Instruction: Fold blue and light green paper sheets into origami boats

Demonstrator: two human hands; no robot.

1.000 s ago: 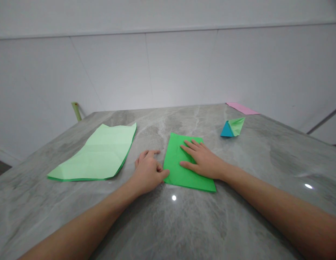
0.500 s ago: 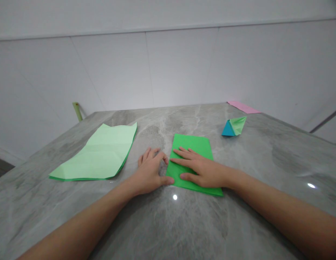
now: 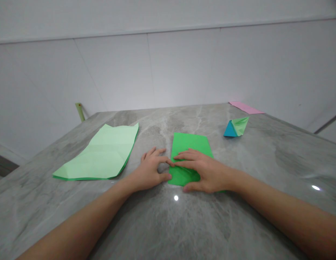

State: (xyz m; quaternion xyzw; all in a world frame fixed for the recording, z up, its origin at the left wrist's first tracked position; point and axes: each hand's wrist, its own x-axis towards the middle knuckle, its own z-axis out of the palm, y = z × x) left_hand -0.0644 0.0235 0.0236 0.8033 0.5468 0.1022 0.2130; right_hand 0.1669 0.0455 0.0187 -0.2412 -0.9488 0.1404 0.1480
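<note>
A folded sheet of bright green paper (image 3: 191,141) lies on the grey marbled table in front of me. My right hand (image 3: 204,169) rests over its lower part, fingers spread and pointing left, thumb near the front edge. At the paper's left edge is my left hand (image 3: 153,168), its index fingertip and thumb touching that edge with a gap between them. The two index fingertips meet near the left edge. Part of the paper's right and front side is hidden under my right hand.
Pale green sheets (image 3: 103,151) with wavy edges lie to the left. A small folded blue and light green paper piece (image 3: 236,127) stands at the right. Pink paper (image 3: 246,107) sits at the far right edge of the table (image 3: 168,227), before a white wall (image 3: 178,68).
My right thumb has moved toward the front edge and the right hand is more arched. My left index finger has stretched right to the paper's edge. The view has shifted slightly.
</note>
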